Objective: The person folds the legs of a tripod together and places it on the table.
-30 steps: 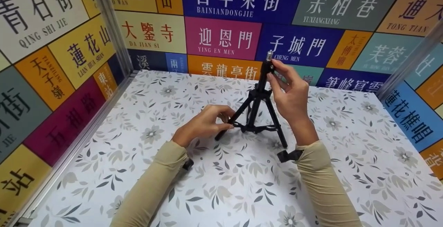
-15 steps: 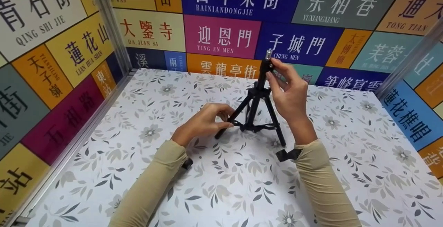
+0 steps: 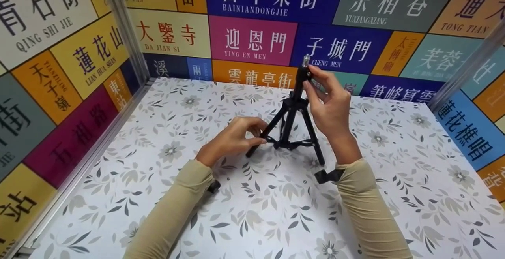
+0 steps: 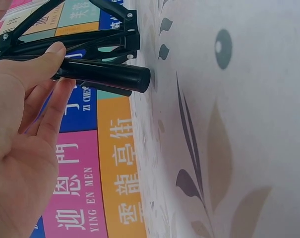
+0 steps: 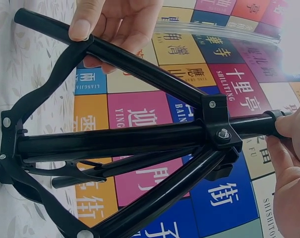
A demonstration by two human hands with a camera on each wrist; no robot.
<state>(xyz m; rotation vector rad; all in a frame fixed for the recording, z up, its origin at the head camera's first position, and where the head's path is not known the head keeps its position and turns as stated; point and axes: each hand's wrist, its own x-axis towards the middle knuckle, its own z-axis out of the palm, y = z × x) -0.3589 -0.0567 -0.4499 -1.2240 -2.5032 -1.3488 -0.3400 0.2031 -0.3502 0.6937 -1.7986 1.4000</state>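
Note:
A small black tripod (image 3: 290, 121) with its legs spread stands at the middle of the table, a silver screw stud (image 3: 306, 60) at its top. My left hand (image 3: 235, 137) pinches one leg low down between thumb and fingers; in the left wrist view the leg (image 4: 107, 74) ends in a round tip close to the tabletop. Up at the top of the centre column, my right hand (image 3: 330, 101) grips the post just below the stud. The right wrist view shows the braces (image 5: 55, 82) folded out from the centre tube (image 5: 110, 141) to the legs.
The table (image 3: 252, 211) is covered in a white sheet printed with grey leaves and flowers. Walls with coloured street-name panels (image 3: 252, 40) rise behind it and on both sides. Black straps (image 3: 329, 176) sit at both wrists.
Both hands keep their hold on the tripod. The lower ends of its legs have shifted slightly upward in the head view, and the view itself has moved a little.

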